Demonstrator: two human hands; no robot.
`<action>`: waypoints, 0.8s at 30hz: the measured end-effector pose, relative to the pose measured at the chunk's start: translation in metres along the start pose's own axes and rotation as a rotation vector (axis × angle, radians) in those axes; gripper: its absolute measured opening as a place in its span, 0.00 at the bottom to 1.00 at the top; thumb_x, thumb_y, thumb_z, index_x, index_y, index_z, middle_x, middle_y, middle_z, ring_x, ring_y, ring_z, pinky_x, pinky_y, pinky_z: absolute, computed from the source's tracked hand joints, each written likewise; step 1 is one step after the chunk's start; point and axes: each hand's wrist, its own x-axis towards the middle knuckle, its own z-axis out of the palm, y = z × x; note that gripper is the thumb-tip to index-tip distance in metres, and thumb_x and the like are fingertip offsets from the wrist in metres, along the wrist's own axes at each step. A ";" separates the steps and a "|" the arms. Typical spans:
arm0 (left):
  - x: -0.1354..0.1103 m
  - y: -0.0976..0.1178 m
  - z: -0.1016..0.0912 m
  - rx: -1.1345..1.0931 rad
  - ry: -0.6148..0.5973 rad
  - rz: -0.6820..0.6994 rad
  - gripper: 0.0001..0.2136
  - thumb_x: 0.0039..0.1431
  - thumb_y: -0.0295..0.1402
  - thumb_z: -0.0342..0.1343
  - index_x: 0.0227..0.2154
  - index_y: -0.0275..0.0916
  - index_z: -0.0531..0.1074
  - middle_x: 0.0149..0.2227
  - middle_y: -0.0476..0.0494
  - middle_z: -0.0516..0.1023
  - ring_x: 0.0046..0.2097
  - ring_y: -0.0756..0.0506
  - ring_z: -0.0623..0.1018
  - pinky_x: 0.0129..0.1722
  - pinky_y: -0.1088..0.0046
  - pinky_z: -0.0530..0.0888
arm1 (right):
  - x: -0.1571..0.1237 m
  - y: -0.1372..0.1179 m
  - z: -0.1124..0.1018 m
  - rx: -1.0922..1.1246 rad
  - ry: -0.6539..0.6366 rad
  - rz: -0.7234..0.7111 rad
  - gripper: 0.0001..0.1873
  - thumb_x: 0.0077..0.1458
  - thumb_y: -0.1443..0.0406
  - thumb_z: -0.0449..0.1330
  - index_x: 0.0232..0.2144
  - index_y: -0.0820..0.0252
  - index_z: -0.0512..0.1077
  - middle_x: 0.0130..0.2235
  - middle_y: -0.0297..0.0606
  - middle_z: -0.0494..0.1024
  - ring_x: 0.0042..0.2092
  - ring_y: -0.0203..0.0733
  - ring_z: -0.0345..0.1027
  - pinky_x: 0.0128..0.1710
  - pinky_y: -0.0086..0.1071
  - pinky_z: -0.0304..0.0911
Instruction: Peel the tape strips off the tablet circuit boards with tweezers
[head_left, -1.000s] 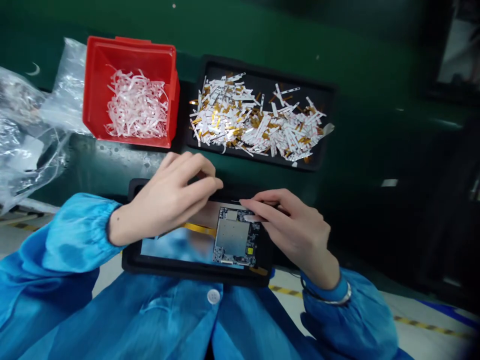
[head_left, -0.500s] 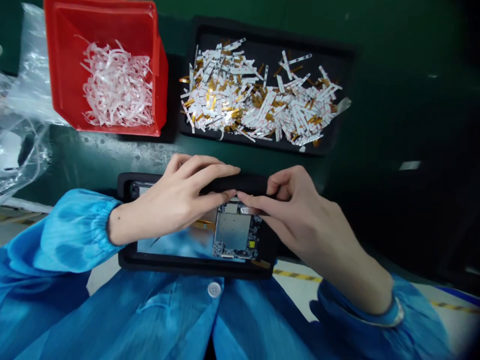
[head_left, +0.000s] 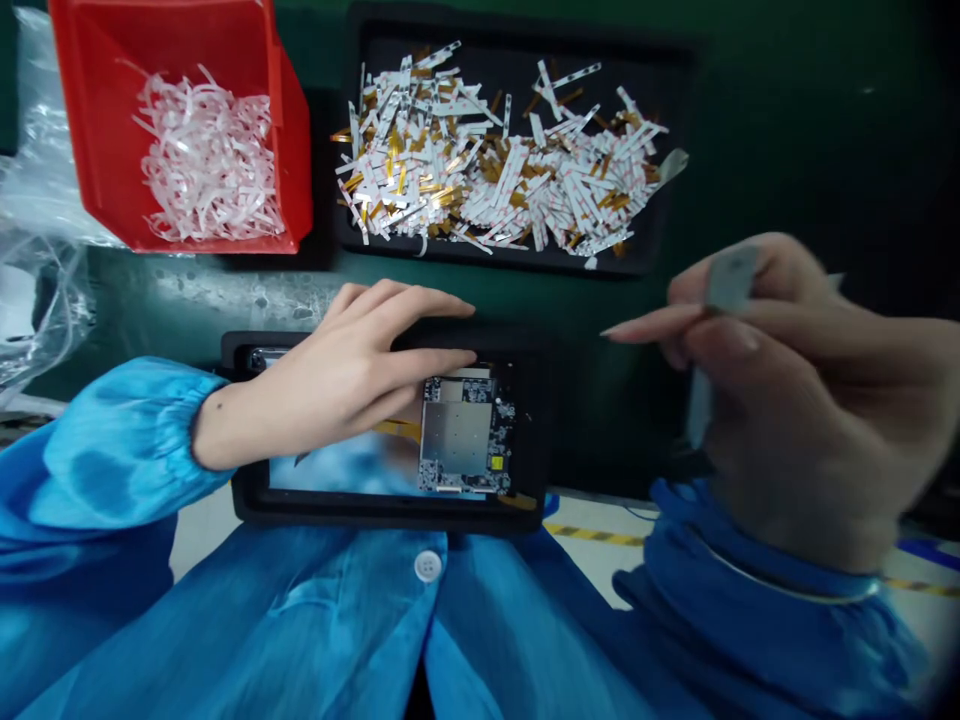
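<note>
Left hand (head_left: 360,365) spreads, empty, across far edge of black rectangular tray (head_left: 375,512); right hand (head_left: 814,400) pinches flat grey strip (head_left: 731,280), handling seemingly needing steadiness next.

Dull metal plate (head_left: 456,440) on circuit board (head_left: 502,428), glossy red bin (head_left: 295,150) (plastic, seemingly), shiny blue cloth sleeve (head_left: 124,430).

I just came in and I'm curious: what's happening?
A person's left hand is spread over a black tray, close to the circuit board inside. The right hand, off to the side, pinches a blurred, pale flat thing. Beyond are a red bin of curly white strips and a dark tray of white and amber strips.
</note>
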 end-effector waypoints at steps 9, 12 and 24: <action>0.006 0.001 0.008 0.176 0.000 0.149 0.17 0.73 0.29 0.41 0.60 0.42 0.64 0.62 0.40 0.70 0.61 0.41 0.69 0.51 0.62 0.65 | 0.004 0.023 0.025 0.315 -0.177 0.289 0.15 0.54 0.66 0.66 0.35 0.52 0.62 0.29 0.26 0.77 0.22 0.37 0.74 0.16 0.28 0.70; 0.005 0.002 0.007 0.161 0.007 0.155 0.17 0.72 0.29 0.43 0.60 0.42 0.65 0.62 0.40 0.70 0.62 0.41 0.69 0.53 0.61 0.65 | 0.004 0.024 0.026 0.334 -0.185 0.268 0.18 0.50 0.69 0.69 0.35 0.53 0.62 0.28 0.26 0.77 0.23 0.37 0.75 0.18 0.27 0.72; 0.006 0.010 -0.001 0.147 -0.011 0.079 0.16 0.72 0.31 0.43 0.57 0.44 0.68 0.60 0.41 0.71 0.60 0.39 0.72 0.53 0.58 0.69 | 0.004 0.023 0.033 0.329 -0.120 0.322 0.18 0.48 0.66 0.72 0.32 0.54 0.64 0.24 0.25 0.78 0.21 0.38 0.75 0.17 0.26 0.70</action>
